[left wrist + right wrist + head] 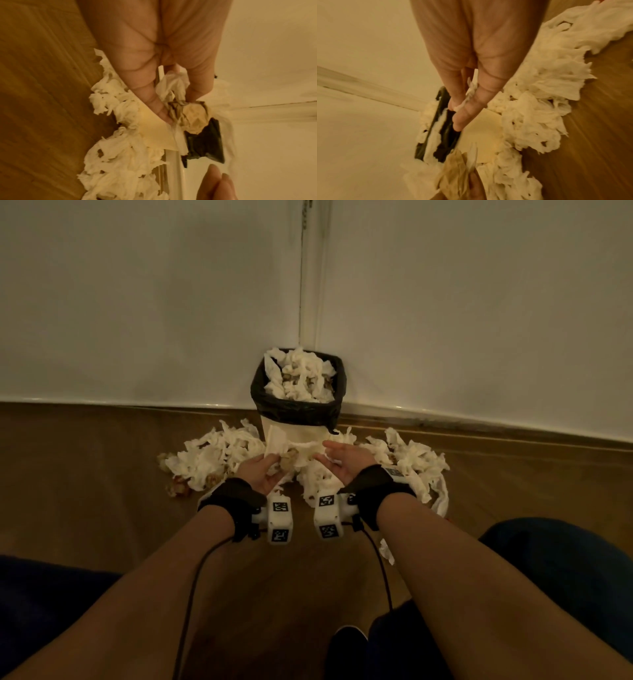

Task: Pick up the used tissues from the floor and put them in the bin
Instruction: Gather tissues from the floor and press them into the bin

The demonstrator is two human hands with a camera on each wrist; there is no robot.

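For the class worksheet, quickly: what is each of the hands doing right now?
Left hand: pinches a bunch of used tissues.
Right hand: fingers nearly straight, a tissue strand caught between them.

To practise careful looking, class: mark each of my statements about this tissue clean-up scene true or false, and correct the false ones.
1. The bin has a black liner. True.
2. The bin is empty. False: crumpled tissues fill its top.
3. The left hand grips a bunch of tissue. True.
4. The floor has been cleared of tissues. False: piles lie on both sides of the bin.
5. The right hand holds a bottle. False: only a tissue strand sits between its fingers.
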